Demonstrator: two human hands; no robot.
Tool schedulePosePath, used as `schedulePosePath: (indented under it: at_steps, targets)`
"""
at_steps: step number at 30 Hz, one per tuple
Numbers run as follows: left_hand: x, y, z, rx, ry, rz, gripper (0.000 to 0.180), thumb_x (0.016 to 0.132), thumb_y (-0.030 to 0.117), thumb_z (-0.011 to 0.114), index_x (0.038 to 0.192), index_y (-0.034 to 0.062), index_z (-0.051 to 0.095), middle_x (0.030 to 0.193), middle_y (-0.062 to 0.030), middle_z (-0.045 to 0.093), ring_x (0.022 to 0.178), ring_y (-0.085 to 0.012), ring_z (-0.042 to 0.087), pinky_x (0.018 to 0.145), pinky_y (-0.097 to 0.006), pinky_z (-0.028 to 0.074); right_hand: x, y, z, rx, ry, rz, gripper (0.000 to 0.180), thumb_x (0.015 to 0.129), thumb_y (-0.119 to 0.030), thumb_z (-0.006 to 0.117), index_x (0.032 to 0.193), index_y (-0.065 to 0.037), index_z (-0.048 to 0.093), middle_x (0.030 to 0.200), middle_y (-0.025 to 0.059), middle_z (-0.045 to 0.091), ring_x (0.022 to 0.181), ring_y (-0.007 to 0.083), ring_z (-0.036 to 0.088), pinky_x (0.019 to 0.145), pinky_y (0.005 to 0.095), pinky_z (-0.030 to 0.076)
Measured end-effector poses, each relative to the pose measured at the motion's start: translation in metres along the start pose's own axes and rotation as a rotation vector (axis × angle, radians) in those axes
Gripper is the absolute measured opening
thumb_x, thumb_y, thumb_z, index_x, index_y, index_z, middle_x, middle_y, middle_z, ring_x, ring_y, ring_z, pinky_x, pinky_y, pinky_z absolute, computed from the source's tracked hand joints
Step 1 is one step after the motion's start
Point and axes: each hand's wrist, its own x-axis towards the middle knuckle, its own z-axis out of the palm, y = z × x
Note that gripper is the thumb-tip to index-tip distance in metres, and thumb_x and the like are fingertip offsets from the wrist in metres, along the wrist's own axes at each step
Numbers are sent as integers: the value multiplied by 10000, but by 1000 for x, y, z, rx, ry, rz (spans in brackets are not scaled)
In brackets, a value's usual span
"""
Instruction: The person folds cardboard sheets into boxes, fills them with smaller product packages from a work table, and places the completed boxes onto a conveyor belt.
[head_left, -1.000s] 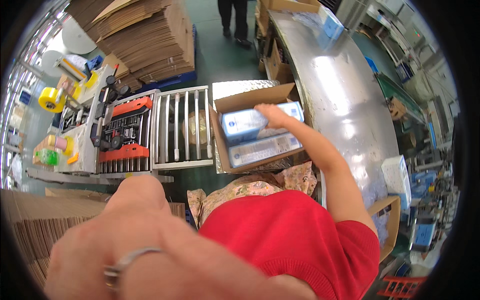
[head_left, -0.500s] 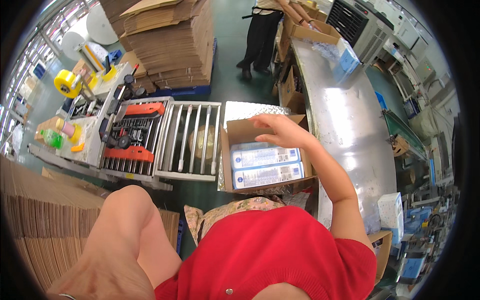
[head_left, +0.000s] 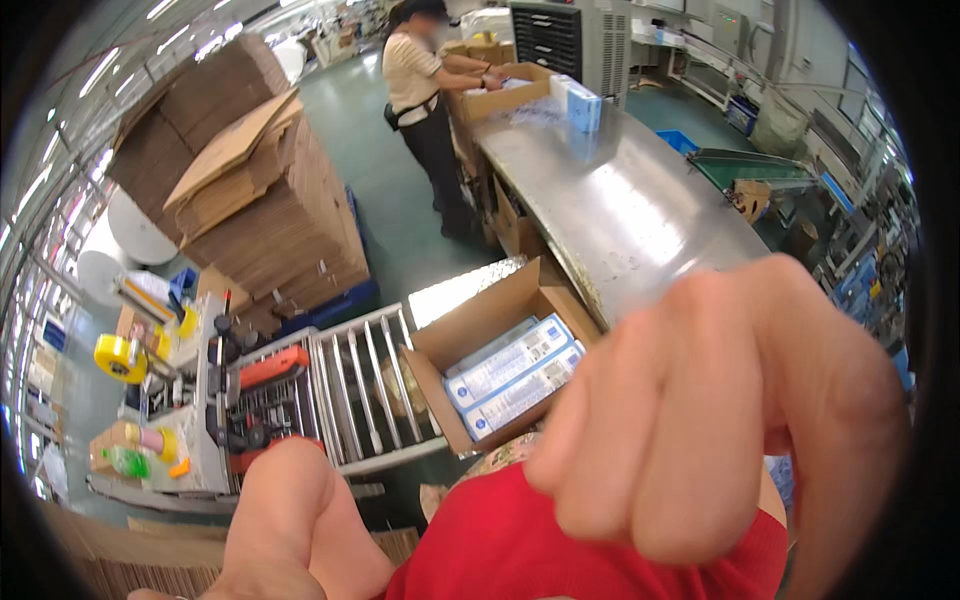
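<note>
A long steel worktable (head_left: 640, 210) runs away along the right side, and a tall stack of flattened cardboard (head_left: 250, 200) stands on the floor at the left. At the table's far end a co-worker (head_left: 425, 110) in a cream top bends over an open carton (head_left: 500, 95). Nearer, a roller conveyor (head_left: 360, 385) carries an open cardboard box (head_left: 500, 365) that sits against the table's near corner; inside it lie two blue-and-white flat packs (head_left: 515, 375), side by side. The right hand (head_left: 720, 420) looms close to the camera, its fingers curled together into a loose fist with nothing visible inside, held above the box and apart from it. The left hand (head_left: 295, 520) shows only in part at the lower edge, so its grip cannot be told. A yellow tape roll (head_left: 120, 357) sits on the taping machine at the left.
</note>
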Motion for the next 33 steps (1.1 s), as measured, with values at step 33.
schedulePosePath:
  at_steps: [33]
  targets:
    - [62, 70, -42, 1334, -1821, -517, 201, 845, 29, 427, 755, 111, 587, 809, -27, 543, 755, -176, 511, 662, -287, 431, 50, 5, 28, 241, -159, -410, 333, 923, -214, 476, 1147, 13, 569, 545, -30, 483, 451, 100, 501, 411, 218, 366]
